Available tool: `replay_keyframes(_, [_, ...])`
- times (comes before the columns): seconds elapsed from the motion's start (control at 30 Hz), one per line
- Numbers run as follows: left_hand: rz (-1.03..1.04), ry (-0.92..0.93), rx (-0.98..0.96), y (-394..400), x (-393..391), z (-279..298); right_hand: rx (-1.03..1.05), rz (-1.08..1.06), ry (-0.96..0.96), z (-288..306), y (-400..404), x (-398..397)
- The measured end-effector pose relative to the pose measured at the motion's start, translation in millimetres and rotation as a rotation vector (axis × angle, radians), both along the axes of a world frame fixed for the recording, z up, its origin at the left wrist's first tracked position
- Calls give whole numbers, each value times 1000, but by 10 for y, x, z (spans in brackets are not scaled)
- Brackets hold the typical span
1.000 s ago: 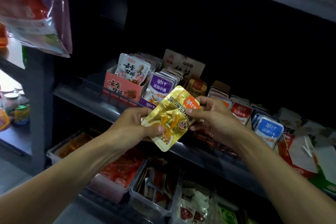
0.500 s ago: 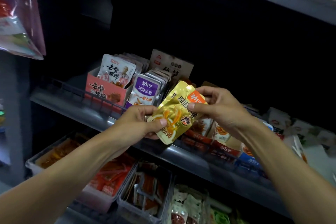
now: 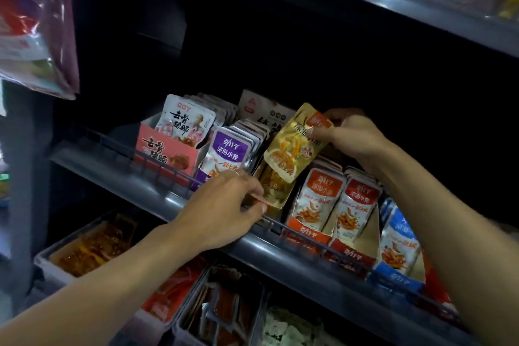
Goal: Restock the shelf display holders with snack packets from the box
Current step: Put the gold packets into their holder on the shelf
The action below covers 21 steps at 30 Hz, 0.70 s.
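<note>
A dim shop shelf [image 3: 179, 199] with a low wire rail runs from mid-left down to lower right, lined with card holders of snack packets. At centre frame one gold packet [image 3: 292, 146] hangs tilted, long axis running from upper right to lower left, over the gold holder [image 3: 276, 194]. The right hand [image 3: 351, 135] pinches its top corner. The left hand [image 3: 224, 211] grips the holder's front edge. Clear bins [image 3: 45, 264] sit on the shelf below.

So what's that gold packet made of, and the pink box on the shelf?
The shiny gold snack packet, pinched by the right hand, looks like metallised plastic film: glossy, creased, catching glints. The matte pink display box looks like printed cardboard, with flat stiff walls and a cut-out front.
</note>
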<state>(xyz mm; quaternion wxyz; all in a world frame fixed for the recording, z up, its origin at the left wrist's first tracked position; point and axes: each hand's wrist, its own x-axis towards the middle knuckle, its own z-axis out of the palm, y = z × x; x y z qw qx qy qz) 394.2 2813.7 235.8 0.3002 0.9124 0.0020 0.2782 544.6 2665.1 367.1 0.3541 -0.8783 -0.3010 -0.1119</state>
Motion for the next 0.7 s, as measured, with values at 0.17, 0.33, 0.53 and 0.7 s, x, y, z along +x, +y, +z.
replay_keyframes(0.17, [13,58,185,-21,76,-6,-256,-29,-41,-78,160,145])
replay_keyframes(0.33, [-13,87,205,15,121,-8,-459,-62,-43,-133,230,302])
replay_keyframes(0.53, [-69,125,203,34,161,2,-521,-10,-11,-266,339,410])
replay_keyframes(0.7, [-109,119,126,75,170,-42,-543,-80,-26,-401,337,499])
